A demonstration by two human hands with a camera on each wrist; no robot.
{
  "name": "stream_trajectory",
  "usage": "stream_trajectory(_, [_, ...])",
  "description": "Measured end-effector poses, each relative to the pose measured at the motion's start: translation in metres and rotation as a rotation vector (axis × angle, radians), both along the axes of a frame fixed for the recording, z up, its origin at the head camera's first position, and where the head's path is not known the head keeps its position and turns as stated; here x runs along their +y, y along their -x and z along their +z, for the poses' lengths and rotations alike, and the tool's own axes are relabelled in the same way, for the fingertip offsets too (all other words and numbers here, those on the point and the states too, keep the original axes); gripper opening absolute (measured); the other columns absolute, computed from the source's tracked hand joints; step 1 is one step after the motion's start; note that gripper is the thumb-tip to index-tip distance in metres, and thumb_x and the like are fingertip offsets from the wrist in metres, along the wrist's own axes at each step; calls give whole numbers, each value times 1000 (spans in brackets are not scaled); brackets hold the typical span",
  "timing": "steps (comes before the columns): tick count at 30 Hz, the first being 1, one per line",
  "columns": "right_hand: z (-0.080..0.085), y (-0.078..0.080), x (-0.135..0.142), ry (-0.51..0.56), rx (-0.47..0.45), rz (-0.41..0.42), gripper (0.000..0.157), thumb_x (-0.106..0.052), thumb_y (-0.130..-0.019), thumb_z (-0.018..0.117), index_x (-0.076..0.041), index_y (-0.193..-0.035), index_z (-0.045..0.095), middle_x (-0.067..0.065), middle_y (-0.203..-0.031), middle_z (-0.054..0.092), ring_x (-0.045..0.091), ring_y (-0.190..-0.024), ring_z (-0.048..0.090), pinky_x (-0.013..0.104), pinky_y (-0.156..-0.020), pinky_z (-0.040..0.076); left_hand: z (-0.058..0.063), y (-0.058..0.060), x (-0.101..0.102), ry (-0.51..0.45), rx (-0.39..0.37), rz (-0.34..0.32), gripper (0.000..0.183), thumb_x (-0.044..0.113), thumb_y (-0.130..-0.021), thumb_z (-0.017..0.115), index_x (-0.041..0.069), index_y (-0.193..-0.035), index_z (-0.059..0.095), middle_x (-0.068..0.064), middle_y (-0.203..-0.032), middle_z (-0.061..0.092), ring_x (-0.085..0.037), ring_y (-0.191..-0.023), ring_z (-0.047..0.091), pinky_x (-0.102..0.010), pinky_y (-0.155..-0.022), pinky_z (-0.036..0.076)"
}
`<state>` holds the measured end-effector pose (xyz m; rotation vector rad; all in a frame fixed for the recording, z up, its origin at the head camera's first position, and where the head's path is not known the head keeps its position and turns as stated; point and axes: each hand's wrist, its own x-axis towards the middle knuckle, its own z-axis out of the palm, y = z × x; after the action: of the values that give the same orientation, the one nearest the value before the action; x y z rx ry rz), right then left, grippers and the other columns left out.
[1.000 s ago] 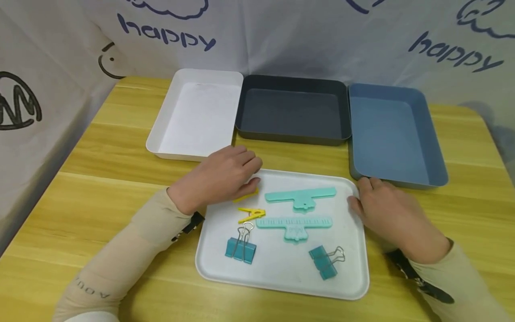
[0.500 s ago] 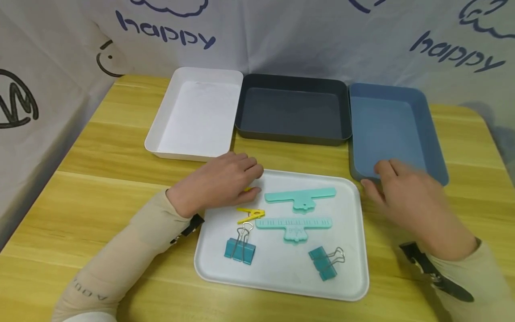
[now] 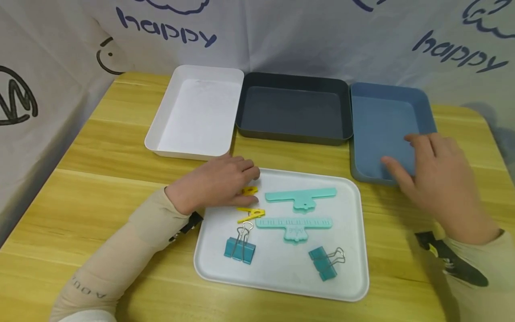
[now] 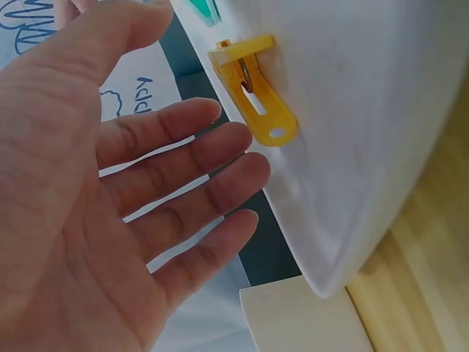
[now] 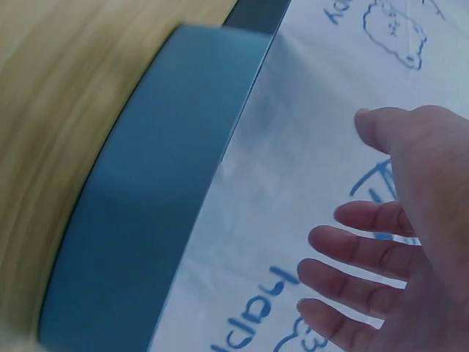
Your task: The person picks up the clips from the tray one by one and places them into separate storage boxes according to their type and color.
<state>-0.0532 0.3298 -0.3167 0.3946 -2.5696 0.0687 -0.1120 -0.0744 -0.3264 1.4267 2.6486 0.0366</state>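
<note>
My left hand (image 3: 213,185) is over the far left corner of the white tray (image 3: 277,281), fingers relaxed and apart. One yellow clothespin (image 3: 250,191) shows partly behind its fingers; in the left wrist view a yellow clothespin (image 4: 267,110) lies just beyond the fingertips, not held. Another yellow clothespin (image 3: 253,215) lies nearer. Two mint ruler clips (image 3: 303,197) and two teal binder clips (image 3: 240,250) share the tray. My right hand (image 3: 442,183) hovers over the front right of the blue bin (image 3: 382,120), fingers spread, holding nothing; it hides that bin corner.
Behind the tray stand three shallow bins side by side: a white bin (image 3: 193,112), a dark grey bin (image 3: 293,112) and the blue one. They rest on a yellow wood-grain table (image 3: 100,192). A white cloth (image 3: 289,36) with drawings hangs behind.
My right hand has moved right and away from the tray's right edge, to over the blue bin. The left hand has shifted slightly, showing more of the clothespin behind it.
</note>
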Motion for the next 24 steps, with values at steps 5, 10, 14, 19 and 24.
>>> stream_trajectory(5, [0, 3, 12, 21, -23, -43, 108, -80, -99, 22, 18, -129, 53, 40, -109, 59, 58, -98, 54, 69, -90, 44, -1, 0, 0, 17, -7, 2, 45, 49, -98, 68, 9, -119, 68, -2, -102, 68, -19, -88, 59, -36, -83, 53])
stream_trajectory(10, [-2, 8, 20, 33, -33, -58, 115, -85, -96, 20, 19, -136, 50, 43, -112, 57, 58, -101, 53, 70, -94, 42, -2, 1, 0, 30, -11, 6, 44, 48, -98, 68, 9, -117, 69, -2, -100, 68, -19, -87, 60, -37, -85, 53])
stream_trajectory(14, [-4, 14, 26, 40, -35, -69, 120, -88, -93, 20, 19, -138, 49, 44, -114, 57, 59, -102, 53, 70, -96, 42, -2, 1, -1, 42, -20, 15, 44, 48, -97, 69, 8, -116, 70, -2, -99, 67, -19, -88, 61, -37, -86, 54])
stream_trajectory(19, [-6, 18, 33, 66, -76, -98, 126, -93, -87, 16, 18, -141, 48, 45, -119, 56, 60, -107, 52, 71, -100, 40, -2, 1, -1, 44, -19, 12, 43, 49, -98, 68, 9, -114, 70, -1, -96, 66, -19, -86, 59, -36, -83, 53])
stream_trajectory(24, [-9, 21, 41, 94, -89, -101, 128, -94, -86, 18, 17, -141, 48, 45, -121, 56, 59, -108, 51, 70, -100, 39, -1, 1, -1, 43, -18, 12, 43, 49, -98, 68, 9, -113, 71, -1, -96, 66, -19, -86, 59, -36, -82, 53])
